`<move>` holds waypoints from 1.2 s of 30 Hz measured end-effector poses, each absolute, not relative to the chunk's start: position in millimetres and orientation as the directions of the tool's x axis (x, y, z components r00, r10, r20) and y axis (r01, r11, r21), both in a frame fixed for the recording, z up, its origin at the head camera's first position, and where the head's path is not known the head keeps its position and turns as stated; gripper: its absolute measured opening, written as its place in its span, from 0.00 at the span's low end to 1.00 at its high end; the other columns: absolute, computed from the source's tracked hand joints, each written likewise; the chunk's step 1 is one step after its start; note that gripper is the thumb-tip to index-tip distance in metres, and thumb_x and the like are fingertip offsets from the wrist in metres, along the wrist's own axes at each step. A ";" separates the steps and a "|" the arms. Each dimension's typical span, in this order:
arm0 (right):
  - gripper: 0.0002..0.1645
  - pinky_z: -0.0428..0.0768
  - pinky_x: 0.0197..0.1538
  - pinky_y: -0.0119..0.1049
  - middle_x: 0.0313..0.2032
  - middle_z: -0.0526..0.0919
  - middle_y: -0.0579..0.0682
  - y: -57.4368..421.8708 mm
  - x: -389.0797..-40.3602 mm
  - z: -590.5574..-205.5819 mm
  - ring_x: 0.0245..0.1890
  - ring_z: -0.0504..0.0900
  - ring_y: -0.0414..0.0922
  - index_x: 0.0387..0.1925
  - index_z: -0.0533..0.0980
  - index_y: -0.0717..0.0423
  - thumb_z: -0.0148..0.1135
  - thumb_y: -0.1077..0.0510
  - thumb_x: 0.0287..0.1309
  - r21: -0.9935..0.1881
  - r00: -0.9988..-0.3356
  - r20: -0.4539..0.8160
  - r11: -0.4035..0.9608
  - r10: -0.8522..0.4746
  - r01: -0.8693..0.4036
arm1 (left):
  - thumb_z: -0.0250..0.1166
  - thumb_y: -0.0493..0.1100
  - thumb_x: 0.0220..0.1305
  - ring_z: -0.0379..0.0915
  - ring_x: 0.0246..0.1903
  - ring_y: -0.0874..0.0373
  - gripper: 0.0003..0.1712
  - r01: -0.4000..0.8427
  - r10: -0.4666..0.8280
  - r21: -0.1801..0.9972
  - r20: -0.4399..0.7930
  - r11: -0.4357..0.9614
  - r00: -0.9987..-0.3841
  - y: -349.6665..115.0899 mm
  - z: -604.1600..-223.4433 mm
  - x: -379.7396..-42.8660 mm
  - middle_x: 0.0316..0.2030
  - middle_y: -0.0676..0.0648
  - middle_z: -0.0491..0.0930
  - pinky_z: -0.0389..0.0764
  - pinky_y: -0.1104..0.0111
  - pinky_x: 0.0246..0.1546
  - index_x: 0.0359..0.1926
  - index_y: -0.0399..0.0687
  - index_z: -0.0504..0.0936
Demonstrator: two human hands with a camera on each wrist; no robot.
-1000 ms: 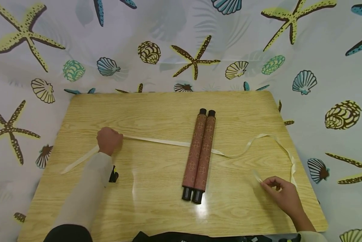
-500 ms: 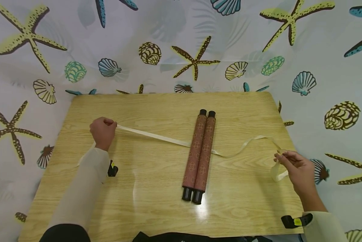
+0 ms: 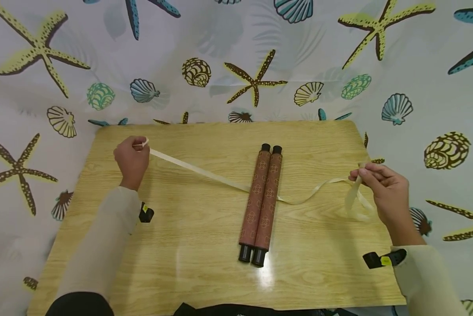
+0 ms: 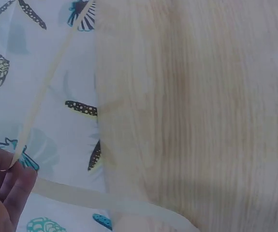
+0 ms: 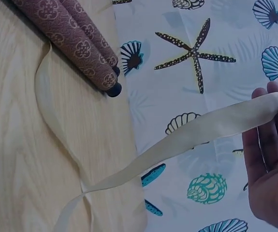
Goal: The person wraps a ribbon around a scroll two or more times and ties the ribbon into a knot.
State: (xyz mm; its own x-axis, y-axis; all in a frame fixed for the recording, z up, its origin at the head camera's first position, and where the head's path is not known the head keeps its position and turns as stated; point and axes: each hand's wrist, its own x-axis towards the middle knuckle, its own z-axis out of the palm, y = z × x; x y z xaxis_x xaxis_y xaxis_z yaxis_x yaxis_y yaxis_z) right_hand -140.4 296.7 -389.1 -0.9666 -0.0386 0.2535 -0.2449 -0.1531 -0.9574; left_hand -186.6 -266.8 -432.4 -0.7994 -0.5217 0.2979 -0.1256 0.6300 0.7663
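Observation:
A scroll [image 3: 261,197] with two reddish-brown patterned rolls and black end knobs lies side by side at mid-table. A cream ribbon [image 3: 198,170] passes beneath it and comes out on both sides. At the left, my left hand [image 3: 132,160] pinches the ribbon, which slopes up tautly from the scroll; its tail hangs past the fingers in the left wrist view. My right hand [image 3: 388,197] pinches the ribbon's other end between thumb and fingers, above the table's right side. From there the ribbon [image 5: 211,124] droops and curves loosely back to the scroll in the right wrist view.
The wood-grain table [image 3: 205,272] has rounded far corners. A white cloth [image 3: 220,35] printed with starfish and shells hangs behind and around it. A dark item [image 3: 236,310] lies along the near edge. Glare shows on the tabletop near the scroll's lower knobs.
My left hand has risen away from me, lifting the ribbon. The right hand has moved up and away with the ribbon end, pulling its loose curve off the right side. The scroll stays put.

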 end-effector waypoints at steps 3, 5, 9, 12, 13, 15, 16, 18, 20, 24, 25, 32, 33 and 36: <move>0.15 0.82 0.44 0.29 0.32 0.88 0.50 286.9 -150.0 -379.6 0.33 0.87 0.42 0.47 0.72 0.81 0.53 0.72 0.60 -0.954 -0.960 0.274 -0.140 -0.060 -0.264 | 0.59 0.33 0.59 0.81 0.38 0.46 0.11 -0.088 -0.506 0.776 0.316 0.625 -0.802 -261.3 -421.3 -189.6 0.40 0.38 0.84 0.78 0.54 0.43 0.42 0.38 0.84; 0.15 0.81 0.44 0.29 0.32 0.88 0.50 281.9 -154.8 -374.7 0.32 0.87 0.42 0.46 0.73 0.81 0.53 0.72 0.60 -0.950 -0.954 0.292 -0.133 -0.072 -0.281 | 0.59 0.32 0.58 0.81 0.39 0.47 0.12 -0.058 -0.492 0.780 0.333 0.623 -0.804 -257.2 -413.5 -190.9 0.39 0.38 0.84 0.78 0.56 0.44 0.42 0.39 0.84; 0.12 0.82 0.42 0.30 0.31 0.88 0.51 276.2 -160.2 -369.0 0.30 0.87 0.42 0.42 0.75 0.78 0.52 0.72 0.60 -0.941 -0.947 0.309 -0.172 -0.092 -0.290 | 0.60 0.33 0.57 0.81 0.39 0.51 0.11 -0.017 -0.469 0.796 0.339 0.605 -0.816 -247.1 -400.9 -191.7 0.38 0.40 0.84 0.80 0.60 0.41 0.41 0.41 0.84; 0.10 0.83 0.39 0.31 0.30 0.87 0.51 273.4 -161.8 -367.9 0.29 0.86 0.42 0.41 0.75 0.77 0.52 0.72 0.61 -0.937 -0.945 0.311 -0.197 -0.099 -0.288 | 0.61 0.36 0.59 0.82 0.39 0.53 0.10 0.009 -0.444 0.808 0.333 0.590 -0.832 -238.2 -392.1 -190.9 0.40 0.43 0.84 0.82 0.63 0.41 0.41 0.42 0.84; 0.10 0.83 0.38 0.31 0.29 0.86 0.52 272.6 -162.4 -367.8 0.28 0.86 0.42 0.41 0.74 0.77 0.52 0.72 0.61 -0.937 -0.946 0.310 -0.200 -0.099 -0.286 | 0.62 0.37 0.59 0.82 0.39 0.53 0.09 0.021 -0.433 0.812 0.332 0.583 -0.838 -235.1 -389.2 -190.4 0.40 0.43 0.84 0.82 0.64 0.41 0.41 0.43 0.84; 0.09 0.83 0.36 0.30 0.29 0.85 0.51 270.8 -164.0 -366.5 0.27 0.85 0.42 0.40 0.74 0.77 0.52 0.72 0.61 -0.938 -0.947 0.308 -0.195 -0.096 -0.285 | 0.63 0.40 0.60 0.82 0.39 0.55 0.09 0.053 -0.409 0.823 0.337 0.566 -0.848 -228.6 -382.8 -189.8 0.41 0.44 0.83 0.82 0.68 0.41 0.41 0.43 0.84; 0.09 0.83 0.36 0.30 0.29 0.85 0.51 269.9 -165.1 -365.2 0.27 0.84 0.42 0.40 0.74 0.76 0.52 0.71 0.61 -0.940 -0.947 0.308 -0.184 -0.095 -0.288 | 0.63 0.41 0.61 0.82 0.39 0.56 0.10 0.075 -0.397 0.829 0.343 0.555 -0.851 -225.2 -379.4 -189.7 0.41 0.45 0.83 0.82 0.71 0.40 0.41 0.43 0.84; 0.08 0.83 0.35 0.29 0.29 0.84 0.51 268.3 -168.0 -361.0 0.27 0.84 0.42 0.40 0.74 0.74 0.52 0.71 0.61 -0.939 -0.945 0.312 -0.180 -0.096 -0.292 | 0.63 0.45 0.61 0.81 0.38 0.58 0.11 0.118 -0.377 0.837 0.361 0.535 -0.853 -218.3 -372.2 -190.6 0.41 0.45 0.83 0.80 0.76 0.39 0.41 0.44 0.83; 0.07 0.83 0.35 0.29 0.29 0.83 0.52 266.1 -171.4 -354.8 0.27 0.84 0.42 0.39 0.75 0.72 0.52 0.71 0.61 -0.937 -0.944 0.317 -0.185 -0.094 -0.296 | 0.63 0.46 0.61 0.80 0.36 0.60 0.11 0.164 -0.358 0.839 0.387 0.519 -0.850 -211.1 -364.7 -192.1 0.40 0.45 0.83 0.78 0.80 0.36 0.41 0.44 0.83; 0.08 0.83 0.34 0.29 0.28 0.83 0.52 258.8 -177.8 -338.7 0.25 0.83 0.42 0.39 0.75 0.72 0.54 0.69 0.61 -0.934 -0.942 0.324 -0.189 -0.092 -0.303 | 0.64 0.45 0.61 0.80 0.35 0.63 0.11 0.250 -0.304 0.823 0.445 0.509 -0.842 -194.3 -348.5 -194.4 0.40 0.45 0.84 0.76 0.82 0.32 0.39 0.44 0.83; 0.08 0.83 0.34 0.29 0.27 0.83 0.52 256.3 -179.5 -334.5 0.25 0.83 0.42 0.39 0.75 0.72 0.54 0.69 0.60 -0.933 -0.940 0.328 -0.185 -0.093 -0.308 | 0.64 0.44 0.61 0.80 0.35 0.63 0.10 0.267 -0.287 0.818 0.454 0.510 -0.843 -189.5 -344.4 -194.7 0.40 0.45 0.84 0.76 0.83 0.32 0.39 0.43 0.83; 0.09 0.83 0.35 0.30 0.28 0.84 0.53 238.3 -190.8 -313.1 0.25 0.84 0.42 0.40 0.75 0.75 0.54 0.71 0.59 -0.919 -0.918 0.366 -0.213 -0.154 -0.331 | 0.61 0.32 0.59 0.80 0.35 0.53 0.08 0.386 -0.145 0.784 0.508 0.485 -0.849 -150.0 -303.9 -183.3 0.47 0.42 0.81 0.71 0.83 0.24 0.39 0.36 0.81; 0.09 0.83 0.35 0.30 0.28 0.84 0.53 236.2 -191.8 -311.5 0.26 0.84 0.42 0.40 0.75 0.75 0.54 0.72 0.59 -0.918 -0.914 0.369 -0.216 -0.166 -0.332 | 0.60 0.31 0.59 0.80 0.35 0.52 0.08 0.406 -0.119 0.780 0.515 0.476 -0.849 -144.6 -299.1 -181.5 0.48 0.41 0.80 0.71 0.83 0.24 0.40 0.35 0.81; 0.08 0.83 0.35 0.30 0.28 0.84 0.52 230.8 -193.3 -307.9 0.25 0.84 0.42 0.40 0.76 0.73 0.54 0.72 0.59 -0.920 -0.912 0.367 -0.215 -0.185 -0.326 | 0.61 0.33 0.60 0.79 0.35 0.51 0.08 0.460 -0.041 0.778 0.525 0.428 -0.850 -131.1 -293.2 -181.9 0.50 0.42 0.80 0.71 0.82 0.23 0.41 0.36 0.80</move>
State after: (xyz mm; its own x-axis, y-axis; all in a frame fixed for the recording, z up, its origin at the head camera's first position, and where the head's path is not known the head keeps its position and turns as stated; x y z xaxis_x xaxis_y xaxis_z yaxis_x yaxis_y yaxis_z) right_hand -193.3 230.8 -307.9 -0.9118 -0.1849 0.3666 -0.3263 -0.2154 -0.9204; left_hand -181.9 -131.1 -293.2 -0.8498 -0.0412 0.5255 0.4601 0.4283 0.7777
